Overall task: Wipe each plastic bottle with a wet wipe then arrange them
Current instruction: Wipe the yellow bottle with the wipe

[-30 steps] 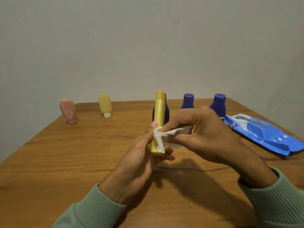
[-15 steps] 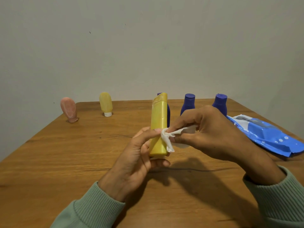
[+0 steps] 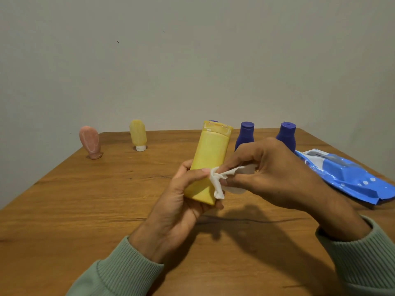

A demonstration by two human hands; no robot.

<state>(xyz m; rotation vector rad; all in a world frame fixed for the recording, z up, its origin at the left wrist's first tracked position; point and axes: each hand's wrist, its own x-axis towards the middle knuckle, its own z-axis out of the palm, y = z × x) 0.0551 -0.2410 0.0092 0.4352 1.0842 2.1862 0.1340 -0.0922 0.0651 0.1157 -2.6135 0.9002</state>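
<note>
Gripping the yellow bottle (image 3: 210,159) near its base above the table (image 3: 85,210), the left hand (image 3: 181,201) curls round it while the right hand (image 3: 275,176) pinches a bunched wet wipe (image 3: 218,184) against its lower edge. Pushing too hard could twist the bottle loose and topple the blue bottles (image 3: 245,133) standing behind it.

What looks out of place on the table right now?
Nothing is spilled or broken. The pink bottle at the far left stands on its cap and leans sideways, unlike the upright blue bottles. The wipes pack on the right lies with its flap apparently peeled open, so the wipes may dry.
</note>
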